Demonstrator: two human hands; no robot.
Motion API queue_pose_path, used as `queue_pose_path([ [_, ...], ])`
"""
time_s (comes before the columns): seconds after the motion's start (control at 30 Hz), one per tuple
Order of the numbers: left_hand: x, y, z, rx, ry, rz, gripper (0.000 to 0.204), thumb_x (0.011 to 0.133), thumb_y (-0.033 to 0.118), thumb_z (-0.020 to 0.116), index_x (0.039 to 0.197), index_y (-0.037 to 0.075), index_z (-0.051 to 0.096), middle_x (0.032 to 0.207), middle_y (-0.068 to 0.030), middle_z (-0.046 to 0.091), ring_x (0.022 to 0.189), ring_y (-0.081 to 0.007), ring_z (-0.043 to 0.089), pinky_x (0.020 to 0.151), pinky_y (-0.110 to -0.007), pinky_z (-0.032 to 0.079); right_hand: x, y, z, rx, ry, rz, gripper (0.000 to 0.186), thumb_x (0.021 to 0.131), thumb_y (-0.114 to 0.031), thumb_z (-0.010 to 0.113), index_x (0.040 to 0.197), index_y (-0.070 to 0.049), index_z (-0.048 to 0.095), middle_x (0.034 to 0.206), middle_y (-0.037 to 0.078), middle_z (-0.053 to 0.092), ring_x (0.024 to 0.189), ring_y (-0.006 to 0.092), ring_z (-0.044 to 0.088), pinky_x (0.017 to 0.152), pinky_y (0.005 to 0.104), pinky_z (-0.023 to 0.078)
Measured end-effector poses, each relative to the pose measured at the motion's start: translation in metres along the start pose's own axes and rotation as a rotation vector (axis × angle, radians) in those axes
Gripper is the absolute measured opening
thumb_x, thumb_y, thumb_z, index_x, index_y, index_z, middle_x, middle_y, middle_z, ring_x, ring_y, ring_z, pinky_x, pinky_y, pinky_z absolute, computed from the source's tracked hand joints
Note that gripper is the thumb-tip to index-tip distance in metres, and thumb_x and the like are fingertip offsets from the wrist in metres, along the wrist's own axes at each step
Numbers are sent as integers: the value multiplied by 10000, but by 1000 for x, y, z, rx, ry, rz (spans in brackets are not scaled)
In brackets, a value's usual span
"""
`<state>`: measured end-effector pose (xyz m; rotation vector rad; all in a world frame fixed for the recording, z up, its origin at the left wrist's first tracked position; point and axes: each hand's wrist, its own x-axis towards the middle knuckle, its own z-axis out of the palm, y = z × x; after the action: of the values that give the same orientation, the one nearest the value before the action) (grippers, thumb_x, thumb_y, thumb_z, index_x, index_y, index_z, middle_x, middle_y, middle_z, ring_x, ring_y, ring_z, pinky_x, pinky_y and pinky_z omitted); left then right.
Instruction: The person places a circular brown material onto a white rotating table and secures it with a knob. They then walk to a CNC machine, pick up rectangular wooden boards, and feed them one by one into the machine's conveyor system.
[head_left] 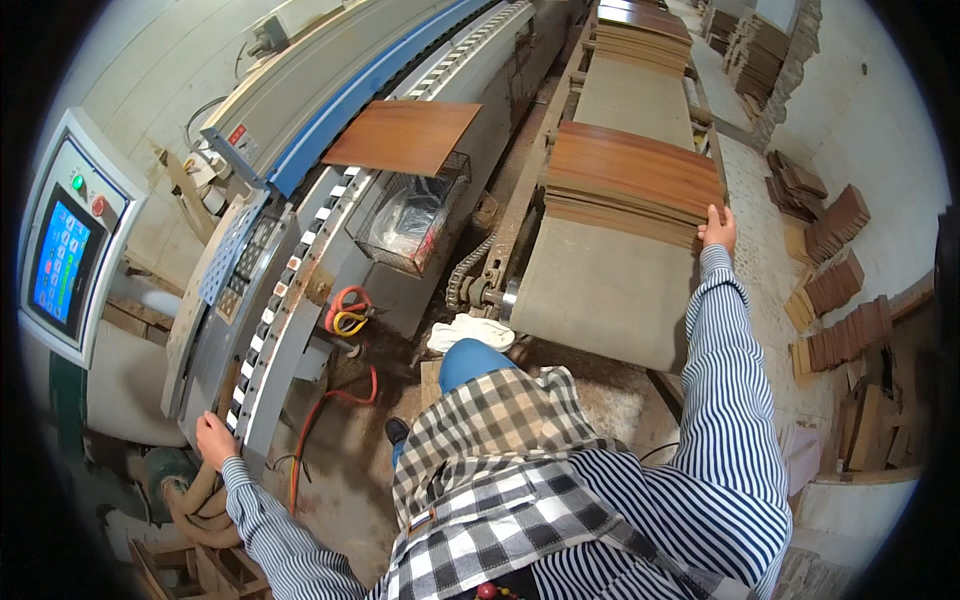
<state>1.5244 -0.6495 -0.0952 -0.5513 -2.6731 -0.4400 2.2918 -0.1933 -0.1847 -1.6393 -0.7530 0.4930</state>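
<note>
My left hand (215, 441) is at the near end of a long grey feed machine (210, 375), its fingers curled against the metal edge. On the other side, my right arm reaches forward. My right hand (716, 228) has its bent fingers at the near right corner of a stack of thin reddish-brown wood panels (630, 170), closed on that corner; the fingertips are partly hidden. The stack lies on a grey conveyor belt (605, 285). A single wood panel (405, 137) lies flat across the machine's feed track, apart from both hands.
A control screen (66, 255) with lit buttons stands at the far left. Below the single panel hangs a wire basket (412, 215) holding clear plastic. A red hose (318, 412) trails down to the floor. Stacked wood pieces (838, 228) line the right wall; another panel stack (645, 22) is farther along.
</note>
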Motion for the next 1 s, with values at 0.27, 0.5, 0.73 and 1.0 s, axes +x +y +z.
queue_pose_path([
  [0.27, -7, 11, -7, -9, 41, -18, 380, 877, 352, 399, 794, 10, 544, 823, -221, 594, 771, -416, 551, 649, -495, 407, -33, 36, -19, 636, -79, 257, 509, 758, -51, 628, 1225, -62, 424, 761, 21, 534, 570, 98, 481, 502, 261, 446],
  [0.5, -4, 5, -3, -8, 38, -18, 356, 882, 356, 399, 822, 39, 549, 833, -207, 598, 776, -406, 557, 655, -500, 417, -145, 22, -57, 763, -611, 564, 290, 798, -215, 620, 1024, -67, 515, 772, 53, 591, 659, 167, 582, 625, 339, 511],
  [0.73, -5, 8, -8, -40, -32, -108, 362, 872, 373, 385, 888, 84, 602, 885, -192, 617, 822, -400, 581, 695, -496, 453, -223, -8, -45, 762, -863, 447, 345, 821, -149, 597, 1119, -11, 489, 973, 116, 598, 834, 212, 602, 744, 357, 513],
  [1.0, -8, 9, -10, -50, 13, -99, 359, 862, 353, 400, 818, 58, 601, 796, -207, 626, 757, -384, 603, 672, -489, 466, -320, -60, -4, 772, -1306, 570, 255, 783, -80, 543, 1003, 49, 546, 950, 151, 610, 830, 278, 596, 761, 409, 470],
])
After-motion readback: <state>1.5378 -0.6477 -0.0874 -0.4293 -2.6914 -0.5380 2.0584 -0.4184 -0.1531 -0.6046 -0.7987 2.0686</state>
